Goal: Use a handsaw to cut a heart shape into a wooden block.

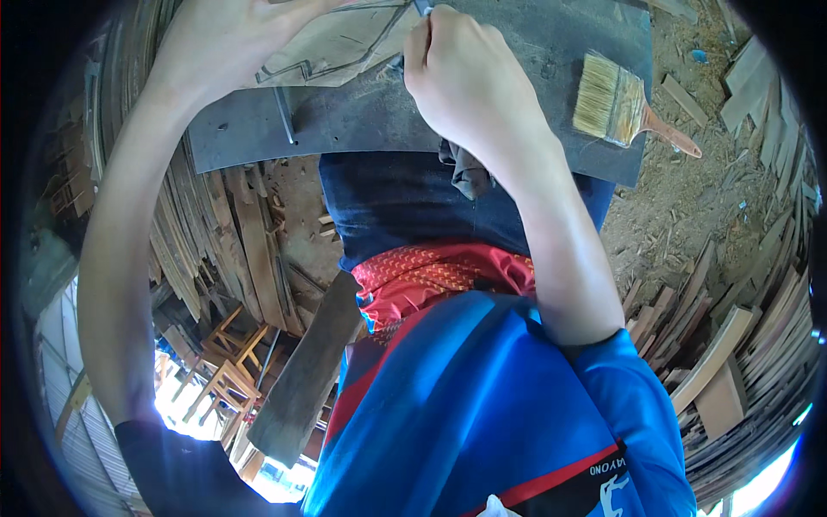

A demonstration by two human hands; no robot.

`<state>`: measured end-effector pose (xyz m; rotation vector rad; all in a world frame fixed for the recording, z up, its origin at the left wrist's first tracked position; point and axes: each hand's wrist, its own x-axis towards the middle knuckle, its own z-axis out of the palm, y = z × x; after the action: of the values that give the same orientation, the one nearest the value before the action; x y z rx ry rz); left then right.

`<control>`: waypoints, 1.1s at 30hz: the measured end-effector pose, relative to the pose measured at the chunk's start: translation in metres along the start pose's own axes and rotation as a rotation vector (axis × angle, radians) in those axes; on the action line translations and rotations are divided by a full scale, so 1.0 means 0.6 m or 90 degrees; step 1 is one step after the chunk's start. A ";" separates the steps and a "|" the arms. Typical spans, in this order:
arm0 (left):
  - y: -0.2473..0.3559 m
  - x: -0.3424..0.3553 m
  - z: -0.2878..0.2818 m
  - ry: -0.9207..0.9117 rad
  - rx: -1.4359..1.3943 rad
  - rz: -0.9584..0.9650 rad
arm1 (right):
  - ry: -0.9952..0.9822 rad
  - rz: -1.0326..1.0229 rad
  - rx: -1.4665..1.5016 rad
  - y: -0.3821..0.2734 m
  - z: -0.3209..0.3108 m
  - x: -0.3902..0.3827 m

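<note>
A pale wooden piece [345, 47] marked with dark winding lines lies on the dark tabletop [362, 121]. My right hand [461, 60] is closed over its right side, gripping a slim grey tool [422, 7]; most of that tool is hidden by the fingers. At the upper left, my left hand [245, 30] is over the far left part of the wood. The top edge of the picture cuts off most of its fingers. A thin metal rod [285, 116] lies just in front of the wood. To the right rests a wide paintbrush [616, 99] with pale bristles.
The brush's handle [676, 135] juts past the table's right edge. A dark grey cloth [469, 172] hangs at the near edge, against my lap. Stacked wood strips [185, 233] stand at left, more scrap boards [724, 370] at right. Wooden stools [228, 379] are at lower left.
</note>
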<state>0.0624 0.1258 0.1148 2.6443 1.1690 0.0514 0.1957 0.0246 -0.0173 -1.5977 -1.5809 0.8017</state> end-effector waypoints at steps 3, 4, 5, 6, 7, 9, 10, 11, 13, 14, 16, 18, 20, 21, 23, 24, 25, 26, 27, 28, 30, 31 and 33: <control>-0.012 -0.015 0.002 0.025 0.027 0.007 | -0.005 0.036 0.048 -0.017 -0.004 -0.066; -0.017 -0.020 0.004 0.038 0.037 0.006 | -0.097 0.137 0.111 -0.027 -0.013 -0.088; -0.016 -0.013 0.013 0.047 0.035 0.018 | -0.092 0.151 0.065 -0.019 -0.021 -0.104; -0.013 -0.007 0.016 0.056 0.042 0.029 | -0.042 0.091 0.063 -0.010 -0.022 -0.086; -0.011 -0.008 0.014 0.056 0.046 0.040 | 0.005 0.039 0.064 -0.007 -0.017 -0.072; -0.019 -0.011 0.006 -0.093 0.027 -0.099 | 0.012 0.028 0.033 -0.004 -0.007 -0.023; -0.019 -0.013 0.000 -0.239 0.008 -0.238 | 0.019 0.015 0.002 -0.007 -0.004 -0.010; -0.013 -0.020 0.002 -0.238 0.006 -0.242 | 0.015 0.012 0.002 -0.007 -0.005 -0.034; 0.017 -0.016 0.014 0.082 -0.101 -0.009 | -0.018 0.025 0.045 -0.001 -0.006 -0.092; 0.010 -0.016 0.014 0.093 -0.086 0.014 | -0.076 0.172 0.086 -0.020 -0.020 -0.103; -0.006 -0.006 0.008 0.070 -0.062 0.034 | -0.022 0.084 0.062 -0.012 -0.018 -0.070; -0.002 -0.009 -0.004 0.015 -0.066 0.032 | -0.021 0.068 0.081 -0.013 -0.016 -0.005; -0.001 -0.013 0.006 0.059 -0.038 0.065 | 0.023 -0.019 0.035 0.000 -0.012 -0.027; -0.004 -0.021 0.010 0.103 -0.009 0.086 | 0.058 -0.109 -0.007 0.006 -0.006 -0.045; -0.005 -0.009 0.023 0.089 -0.054 0.048 | -0.067 0.122 0.107 -0.009 -0.030 -0.103; 0.004 -0.004 0.027 0.064 -0.098 0.014 | -0.083 0.151 0.118 -0.009 -0.043 -0.097; -0.003 -0.007 0.020 0.068 -0.093 0.011 | -0.102 0.171 0.137 -0.016 -0.051 -0.088; -0.020 -0.007 0.015 0.106 0.028 -0.011 | -0.105 0.166 0.139 -0.019 -0.045 -0.062; -0.025 -0.004 0.019 0.140 0.139 -0.025 | -0.079 0.136 0.103 -0.014 -0.032 -0.028; 0.006 -0.007 0.004 0.104 0.085 -0.052 | -0.053 0.105 0.068 -0.009 -0.023 -0.009; -0.009 -0.005 0.006 0.099 0.099 -0.040 | -0.039 0.069 0.044 -0.010 -0.022 -0.017; -0.014 -0.002 0.006 0.099 0.114 -0.027 | -0.023 0.028 0.018 -0.011 -0.022 -0.020; 0.001 0.001 0.003 0.035 0.013 -0.056 | -0.078 0.126 0.060 -0.020 -0.042 -0.080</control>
<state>0.0635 0.1254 0.1133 2.6208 1.3087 0.0983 0.2085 -0.0253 0.0032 -1.6817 -1.4595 1.0834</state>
